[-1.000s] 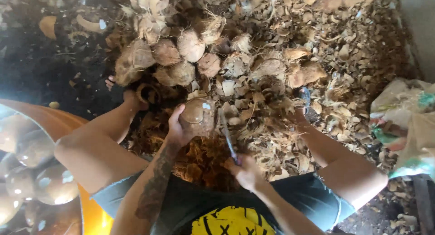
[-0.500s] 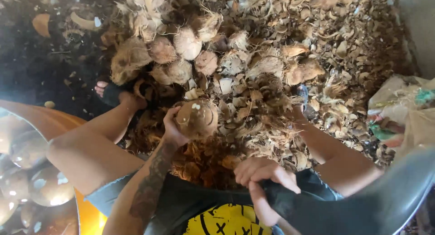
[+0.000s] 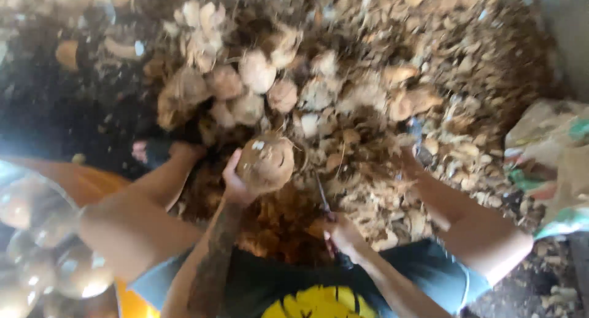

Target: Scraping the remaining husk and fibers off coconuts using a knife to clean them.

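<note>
My left hand (image 3: 236, 184) grips a brown, partly peeled coconut (image 3: 267, 163) and holds it up in front of me between my knees. My right hand (image 3: 343, 233) is closed on the handle of a knife (image 3: 323, 196) whose thin blade points up toward the coconut, just to its right. Both bare knees frame the hands, and my feet rest on the husk litter. A heap of husked coconuts (image 3: 245, 91) lies just beyond the held one.
Dry husk pieces and shell scraps (image 3: 429, 66) cover the ground ahead and to the right. An orange tub (image 3: 92, 189) with shiny peeled coconuts sits at my left. A crumpled sack (image 3: 552, 152) lies at the right edge. Dark ground is at far left.
My right hand dropped low toward my lap half a second ago and has come back up with the knife blade pointing at the coconut. The left hand kept holding the coconut.
</note>
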